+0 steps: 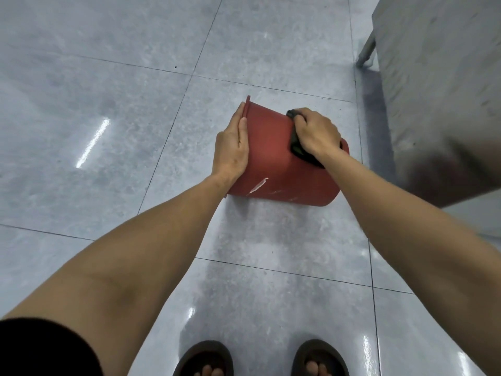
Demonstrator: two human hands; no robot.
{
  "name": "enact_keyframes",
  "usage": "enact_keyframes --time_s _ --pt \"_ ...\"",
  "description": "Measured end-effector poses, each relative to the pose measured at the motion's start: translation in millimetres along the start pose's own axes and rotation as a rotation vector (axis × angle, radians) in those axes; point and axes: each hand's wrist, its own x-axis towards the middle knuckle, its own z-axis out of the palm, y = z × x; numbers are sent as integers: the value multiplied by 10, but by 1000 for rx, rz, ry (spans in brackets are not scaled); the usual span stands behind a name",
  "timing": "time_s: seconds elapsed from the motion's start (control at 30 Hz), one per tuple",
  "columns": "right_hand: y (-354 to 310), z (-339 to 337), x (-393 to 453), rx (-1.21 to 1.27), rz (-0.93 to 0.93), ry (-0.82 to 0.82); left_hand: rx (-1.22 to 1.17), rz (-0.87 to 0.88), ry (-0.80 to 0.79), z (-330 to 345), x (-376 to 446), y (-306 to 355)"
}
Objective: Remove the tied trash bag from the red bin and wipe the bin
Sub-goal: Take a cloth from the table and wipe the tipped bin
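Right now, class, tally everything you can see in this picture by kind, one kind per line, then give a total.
Red bin, on its side: 1
Dark cloth, pressed on the bin: 1
Hands: 2, the left hand and the right hand
Dark sandals: 2, one and the other
Metal cabinet: 1
Total: 7

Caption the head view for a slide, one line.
Left hand steadies the tipped red bin at its rim while the right hand presses a dark cloth to its side.
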Motion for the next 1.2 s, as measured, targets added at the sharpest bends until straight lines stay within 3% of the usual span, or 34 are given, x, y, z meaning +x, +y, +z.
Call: enact_keyframes --time_s 0.2,0.33,0.47,0.63,0.8,0.9,1.07,1.2 --pt "-233 302 -265 -94 -378 84 -49 -4 19 -2 13 41" --pt "150 440 -618 -255 -683 245 -70 -13 18 3 39 40" --pt "724 477 -775 -381 -818 300 -45 -30 24 13 43 15" --pt "1030 312 -741 -304 -693 299 -47 -7 15 12 10 17" --pt "590 141 -410 -49 -208 261 -23 26 31 9 -74 1" --pt "254 42 -141 4 -70 145 1 17 8 -1 -132 16" --pt "78 119 -164 -6 -252 78 -11 -76 -31 -77 -87 136" --pt "242 183 -438 -48 -492 131 16 -277 -84 -72 233 351"
